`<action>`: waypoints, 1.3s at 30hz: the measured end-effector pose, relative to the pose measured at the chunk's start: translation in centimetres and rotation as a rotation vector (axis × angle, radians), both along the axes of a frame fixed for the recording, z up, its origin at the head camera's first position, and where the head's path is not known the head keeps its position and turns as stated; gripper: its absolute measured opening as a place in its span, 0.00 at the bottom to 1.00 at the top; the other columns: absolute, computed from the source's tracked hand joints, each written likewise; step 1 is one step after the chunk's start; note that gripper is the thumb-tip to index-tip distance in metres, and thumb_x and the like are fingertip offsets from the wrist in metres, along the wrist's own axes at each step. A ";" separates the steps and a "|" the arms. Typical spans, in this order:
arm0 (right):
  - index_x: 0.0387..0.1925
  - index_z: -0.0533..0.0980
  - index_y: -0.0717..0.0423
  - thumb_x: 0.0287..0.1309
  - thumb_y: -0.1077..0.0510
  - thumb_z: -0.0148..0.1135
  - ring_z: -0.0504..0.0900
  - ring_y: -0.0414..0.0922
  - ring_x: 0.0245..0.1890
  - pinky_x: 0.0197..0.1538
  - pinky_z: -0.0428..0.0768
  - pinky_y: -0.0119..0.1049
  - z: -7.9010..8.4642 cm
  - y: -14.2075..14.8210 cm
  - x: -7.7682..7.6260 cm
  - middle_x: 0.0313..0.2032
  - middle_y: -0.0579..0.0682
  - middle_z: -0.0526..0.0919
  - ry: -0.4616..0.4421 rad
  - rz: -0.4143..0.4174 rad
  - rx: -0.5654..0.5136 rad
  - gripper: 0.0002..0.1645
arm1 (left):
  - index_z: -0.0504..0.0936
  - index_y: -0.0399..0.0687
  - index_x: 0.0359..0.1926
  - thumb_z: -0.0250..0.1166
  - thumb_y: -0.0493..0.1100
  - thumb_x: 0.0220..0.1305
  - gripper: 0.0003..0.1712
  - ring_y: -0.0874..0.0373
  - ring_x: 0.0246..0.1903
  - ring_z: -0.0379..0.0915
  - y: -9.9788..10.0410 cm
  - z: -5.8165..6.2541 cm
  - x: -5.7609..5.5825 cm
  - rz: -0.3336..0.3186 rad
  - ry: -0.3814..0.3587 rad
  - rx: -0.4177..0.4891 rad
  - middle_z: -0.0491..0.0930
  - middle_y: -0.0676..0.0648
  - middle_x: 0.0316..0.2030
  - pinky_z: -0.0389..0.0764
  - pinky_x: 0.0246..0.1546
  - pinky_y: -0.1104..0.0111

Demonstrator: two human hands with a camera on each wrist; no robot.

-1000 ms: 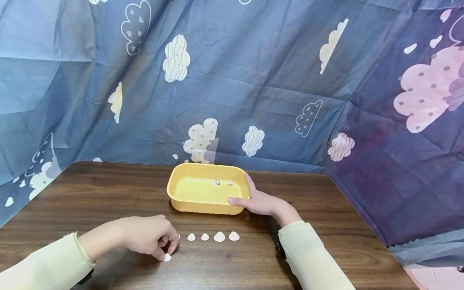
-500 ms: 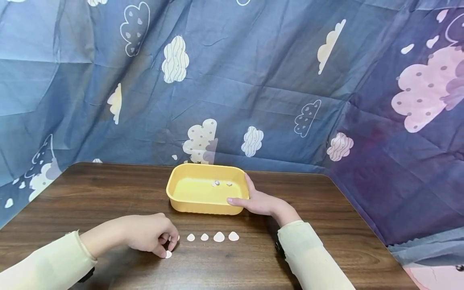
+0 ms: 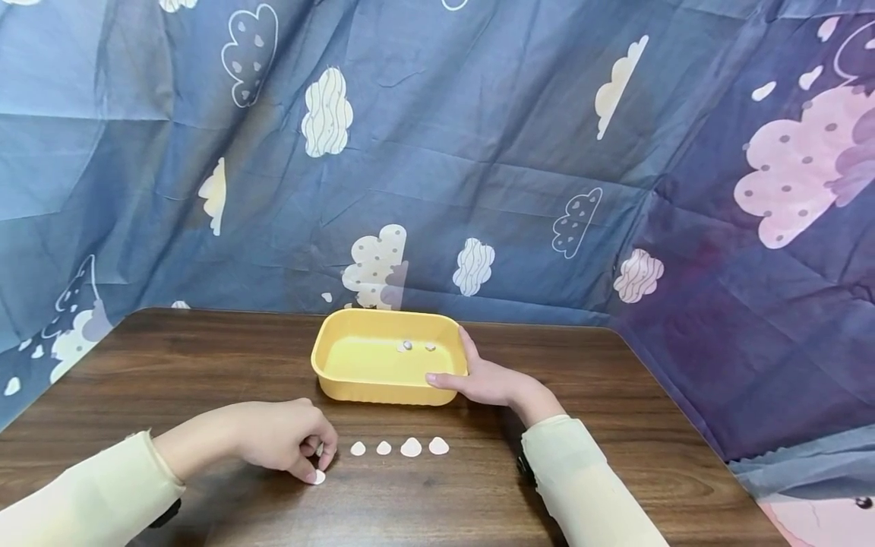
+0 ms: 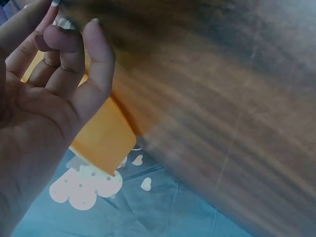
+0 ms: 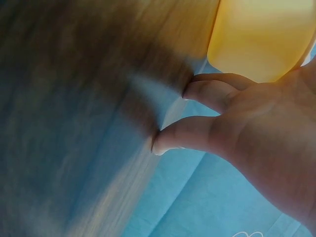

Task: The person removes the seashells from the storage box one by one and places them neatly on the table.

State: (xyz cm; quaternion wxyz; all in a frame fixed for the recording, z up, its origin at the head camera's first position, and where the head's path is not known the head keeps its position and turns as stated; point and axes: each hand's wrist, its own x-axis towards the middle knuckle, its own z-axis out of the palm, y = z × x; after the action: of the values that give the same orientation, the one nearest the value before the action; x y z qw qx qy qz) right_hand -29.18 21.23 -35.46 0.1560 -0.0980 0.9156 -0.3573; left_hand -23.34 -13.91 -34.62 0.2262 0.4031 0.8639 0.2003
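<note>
My left hand (image 3: 290, 441) pinches a small white shell (image 3: 319, 477) between thumb and fingertips, low over the wooden table. Another shell (image 3: 320, 450) shows partly behind its fingers, and in the left wrist view a ribbed whitish shell (image 4: 64, 22) appears past the fingertips. Several pale shells (image 3: 411, 447) lie in a row to the right of this hand. At the right end of a yellow plastic bin (image 3: 386, 393), my right hand (image 3: 488, 380) holds on, its thumb over the front rim. In the right wrist view two fingers (image 5: 190, 133) reach down to the tabletop beside the bin.
Inside the bin, toward its right, are a few small shells (image 3: 407, 345). The brown wooden table (image 3: 581, 372) ends at a blue cloth backdrop (image 3: 424, 167) with cloud prints, which continues as a purple side (image 3: 745, 342) on the right.
The pinched shell has moved slightly up and to the right with my left hand, closer to the row. My right hand and the bin keep their places.
</note>
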 end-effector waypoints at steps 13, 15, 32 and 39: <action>0.85 0.25 0.45 0.59 0.25 0.68 0.70 0.50 0.73 0.80 0.63 0.52 -0.2 -0.2 -0.1 0.77 0.61 0.66 -0.003 -0.001 -0.008 0.78 | 0.85 0.54 0.34 0.74 0.41 0.66 0.05 0.70 0.22 0.65 1.9 5.3 -3.9 -0.036 0.011 0.094 0.69 0.60 0.19 0.69 0.28 0.75; 0.85 0.25 0.45 0.59 0.26 0.69 0.71 0.50 0.72 0.80 0.64 0.52 -0.2 -0.2 -0.1 0.76 0.61 0.66 -0.001 0.001 -0.013 0.78 | 0.86 0.53 0.34 0.74 0.40 0.66 0.05 0.69 0.23 0.66 2.4 5.7 -5.0 -0.018 0.017 0.082 0.70 0.59 0.20 0.70 0.28 0.74; 0.85 0.25 0.46 0.59 0.23 0.67 0.71 0.53 0.73 0.79 0.64 0.56 0.0 -0.1 -0.1 0.78 0.63 0.63 -0.003 -0.007 0.008 0.79 | 0.83 0.42 0.62 0.73 0.46 0.70 0.24 0.54 0.29 0.77 6.5 4.6 -13.1 0.265 0.049 0.109 0.83 0.47 0.31 0.75 0.31 0.70; 0.85 0.25 0.47 0.60 0.24 0.67 0.69 0.53 0.75 0.80 0.63 0.56 0.0 -0.1 0.1 0.79 0.64 0.60 -0.005 0.001 -0.002 0.78 | 0.73 0.51 0.76 0.71 0.48 0.72 0.35 0.60 0.17 0.60 8.2 1.6 -14.1 0.358 -0.164 0.182 0.77 0.46 0.28 0.61 0.20 0.70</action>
State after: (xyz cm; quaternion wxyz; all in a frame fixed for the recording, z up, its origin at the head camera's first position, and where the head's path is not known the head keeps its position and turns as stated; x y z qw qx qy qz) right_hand -29.06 21.10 -35.48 0.1584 -0.0979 0.9148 -0.3584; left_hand -37.40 -5.69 -32.98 0.2191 0.2442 0.8789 0.3464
